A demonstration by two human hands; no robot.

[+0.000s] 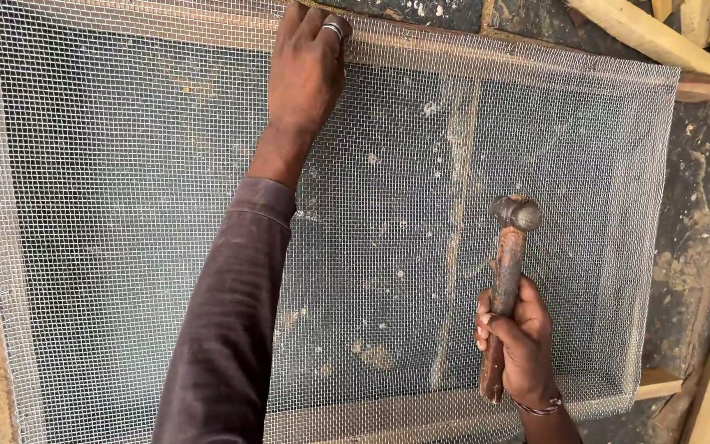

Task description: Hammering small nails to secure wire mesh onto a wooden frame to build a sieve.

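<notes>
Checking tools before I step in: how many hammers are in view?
1. The hammer is held upright in the right hand, over the wire mesh. Others may lie out of view.

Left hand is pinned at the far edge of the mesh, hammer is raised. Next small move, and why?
Probably bring the hammer in the right hand over to the far frame rail beside the left hand and tap there. The left hand presses the wire mesh flat on that rail, while the hammer is held mid-frame, well away from it. Whether a nail sits under the fingertips cannot be seen.
</notes>
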